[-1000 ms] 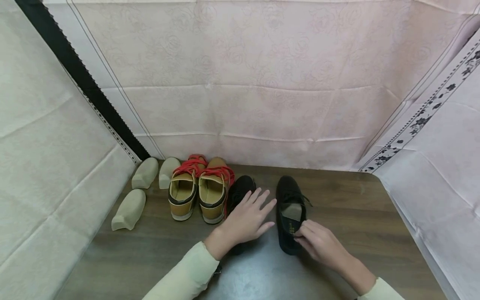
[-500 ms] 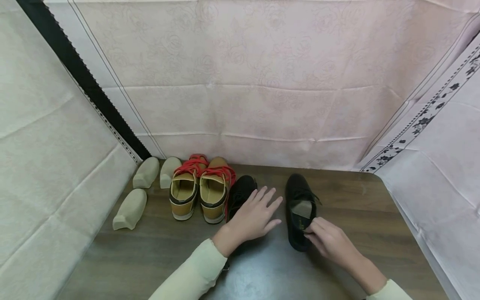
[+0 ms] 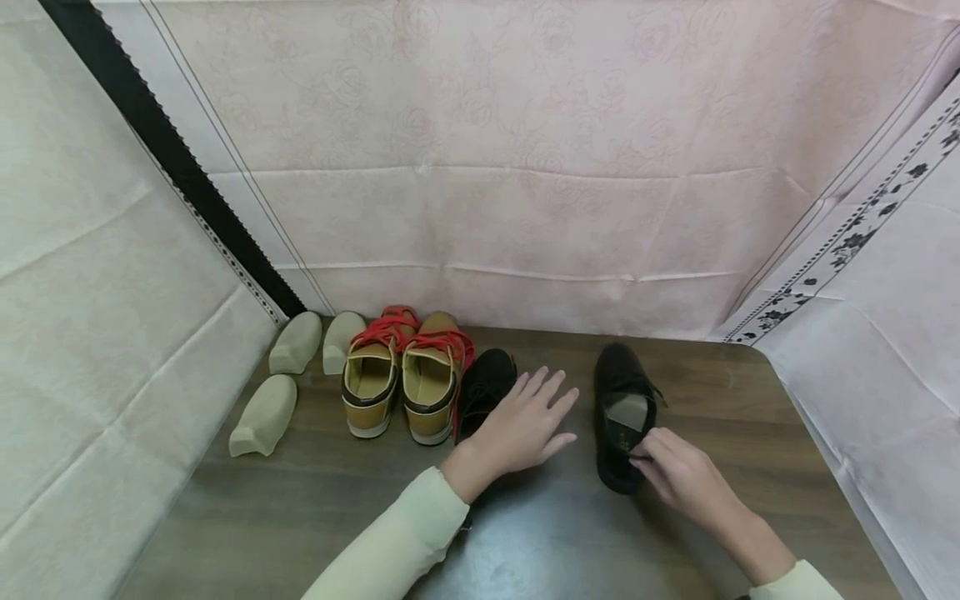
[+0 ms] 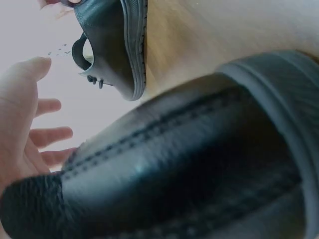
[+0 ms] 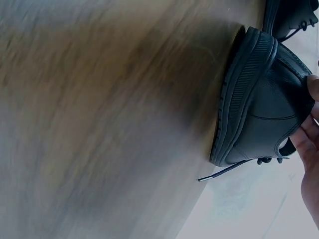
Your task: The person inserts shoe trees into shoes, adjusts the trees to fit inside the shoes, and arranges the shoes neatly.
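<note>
Pinching the heel rim of a black shoe [image 3: 622,417] in the lower right of the head view, the right hand [image 3: 686,479] curls its fingers over the collar. The left hand [image 3: 525,425] lies flat with fingers spread and relaxed over a second black shoe [image 3: 483,387] at lower centre, grasping nothing. Both shoes stand on the wooden table [image 3: 750,433], apart. Left of them sit 2 tan shoes with red laces [image 3: 405,379] and 3 beige shoe inserts [image 3: 262,408].
</note>
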Demonstrator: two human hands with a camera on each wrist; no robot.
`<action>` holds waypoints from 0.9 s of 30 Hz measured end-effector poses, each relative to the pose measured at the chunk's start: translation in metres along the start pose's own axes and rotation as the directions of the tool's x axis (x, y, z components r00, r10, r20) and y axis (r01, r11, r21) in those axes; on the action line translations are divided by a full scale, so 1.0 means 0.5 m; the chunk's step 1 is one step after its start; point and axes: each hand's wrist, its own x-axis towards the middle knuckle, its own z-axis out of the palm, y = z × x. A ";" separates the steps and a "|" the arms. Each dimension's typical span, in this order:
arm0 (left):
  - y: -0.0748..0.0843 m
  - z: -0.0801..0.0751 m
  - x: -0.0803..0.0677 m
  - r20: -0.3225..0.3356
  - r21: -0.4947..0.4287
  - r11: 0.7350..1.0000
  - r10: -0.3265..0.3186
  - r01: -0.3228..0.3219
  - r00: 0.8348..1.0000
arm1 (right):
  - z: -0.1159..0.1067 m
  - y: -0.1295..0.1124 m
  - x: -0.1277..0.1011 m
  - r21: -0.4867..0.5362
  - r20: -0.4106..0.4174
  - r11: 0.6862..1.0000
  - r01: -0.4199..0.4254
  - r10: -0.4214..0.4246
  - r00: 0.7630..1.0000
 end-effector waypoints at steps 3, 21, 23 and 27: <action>0.004 -0.001 0.010 0.005 0.000 1.000 0.007 -0.007 1.000 | -0.004 0.008 -0.002 -0.019 -0.018 1.000 0.005 -0.005 1.000; 0.022 0.011 0.040 0.055 -0.052 0.999 0.007 -0.005 0.998 | -0.034 0.044 -0.024 -0.081 0.011 0.994 -0.079 0.080 0.997; 0.023 0.013 0.044 0.051 -0.056 0.998 0.011 -0.008 0.999 | -0.037 0.047 -0.026 -0.089 0.002 0.993 -0.079 0.079 0.997; 0.025 0.017 0.049 0.043 -0.056 0.998 0.020 -0.018 0.999 | -0.042 0.053 -0.029 -0.099 -0.014 0.992 -0.080 0.079 0.997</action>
